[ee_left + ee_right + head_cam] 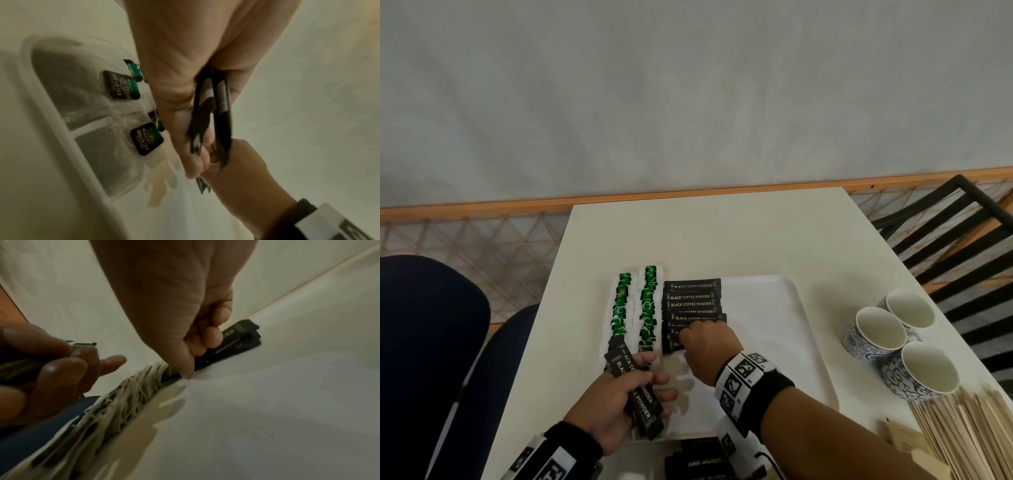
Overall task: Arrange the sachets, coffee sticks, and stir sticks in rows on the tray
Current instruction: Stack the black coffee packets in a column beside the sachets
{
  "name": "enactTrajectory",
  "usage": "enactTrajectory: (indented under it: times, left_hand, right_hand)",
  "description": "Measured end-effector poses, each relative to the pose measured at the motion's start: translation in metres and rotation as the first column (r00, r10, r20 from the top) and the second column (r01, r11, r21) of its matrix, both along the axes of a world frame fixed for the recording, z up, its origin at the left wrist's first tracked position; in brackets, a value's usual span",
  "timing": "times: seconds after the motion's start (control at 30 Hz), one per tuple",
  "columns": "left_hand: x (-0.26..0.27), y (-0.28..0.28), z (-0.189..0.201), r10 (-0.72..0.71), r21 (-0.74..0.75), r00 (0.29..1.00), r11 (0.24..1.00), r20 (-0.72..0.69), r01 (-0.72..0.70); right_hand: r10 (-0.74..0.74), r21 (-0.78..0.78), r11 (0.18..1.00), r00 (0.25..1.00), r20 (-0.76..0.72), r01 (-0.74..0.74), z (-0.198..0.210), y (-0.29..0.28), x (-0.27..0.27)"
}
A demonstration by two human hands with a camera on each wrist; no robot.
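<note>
Head view looks steeply down; both close wrist views share the tray point(808, 308) with it.

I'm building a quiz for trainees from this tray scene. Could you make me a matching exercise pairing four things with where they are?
Things:
1. tea bags
2. bundle of black coffee sticks
3. cups
4. wooden stir sticks

Places:
A. gripped in the left hand
B. heaped on the table at the near right corner
C. two rows at the tray's left side
D. on the table right of the tray

Pairs: 1-C, 2-A, 3-D, 4-B
</note>
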State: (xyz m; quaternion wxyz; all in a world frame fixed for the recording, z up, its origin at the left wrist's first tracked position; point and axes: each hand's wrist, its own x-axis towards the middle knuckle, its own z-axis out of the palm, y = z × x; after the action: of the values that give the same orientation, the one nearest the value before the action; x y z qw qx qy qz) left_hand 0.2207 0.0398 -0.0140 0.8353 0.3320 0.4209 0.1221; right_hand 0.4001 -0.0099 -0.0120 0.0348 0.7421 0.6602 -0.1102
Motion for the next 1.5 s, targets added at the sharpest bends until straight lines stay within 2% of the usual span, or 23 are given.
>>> enactTrajectory:
  times: [0.23, 0.33, 0.63, 0.97, 1.07, 1.17, 1.23, 1.3, 1.4, 1.5]
  left_hand:
    - [0.0, 0.0, -0.004, 0.012, 0.004, 1.0, 1.0, 0.003, -0.012]
    - [0.0, 0.0, -0.004, 0.013, -0.004, 1.0, 1.0, -0.002, -0.013]
    - [0.0, 0.0, -0.005, 0.046, -0.044, 0.999, 0.998, 0.009, -0.046]
    - [0.002, -0.002, 0.003, 0.01, -0.029, 1.0, 1.0, 0.012, -0.01]
    - [0.003, -0.004, 0.004, 0.011, -0.01, 1.0, 1.0, 0.002, -0.011]
    - [0.004, -0.006, 0.004, 0.024, 0.006, 1.0, 1.0, -0.002, -0.024]
    - [0.006, -0.009, 0.007, 0.003, 0.02, 1.0, 1.0, -0.012, -0.003]
    - [0.009, -0.013, 0.011, -0.029, 0.038, 0.999, 0.999, -0.031, 0.03]
    - [0.014, -0.016, 0.013, -0.081, 0.069, 0.996, 0.994, -0.045, 0.084]
    - [0.014, -0.015, 0.011, -0.067, 0.076, 0.997, 0.995, -0.036, 0.069]
  right_hand:
    - [-0.076, 0.098, 0.992, 0.996, -0.05, 0.08, -0.006, 0.0, 0.011]
    - [-0.113, 0.058, 0.992, 0.992, -0.047, 0.116, -0.006, 0.0, 0.018]
    - [-0.085, 0.007, 0.996, 0.996, -0.015, 0.085, -0.01, -0.004, 0.019]
    - [-0.133, 0.036, 0.99, 0.988, -0.076, 0.136, -0.012, 0.002, 0.017]
    - [-0.159, 0.084, 0.981, 0.975, -0.156, 0.174, -0.01, 0.002, 0.015]
    - [-0.165, 0.096, 0.973, 0.927, -0.336, 0.208, -0.003, -0.001, 0.009]
    - [-0.14, 0.044, 0.98, 0.835, -0.532, 0.192, 0.003, -0.003, 0.004]
    - [-0.109, 0.003, 0.989, 0.748, -0.655, 0.147, 0.007, -0.006, -0.002]
    - [-0.122, -0.024, 0.988, 0.663, -0.739, 0.154, 0.008, -0.009, -0.005]
    - [-0.175, -0.015, 0.971, 0.664, -0.727, 0.24, 0.007, -0.011, 0.002]
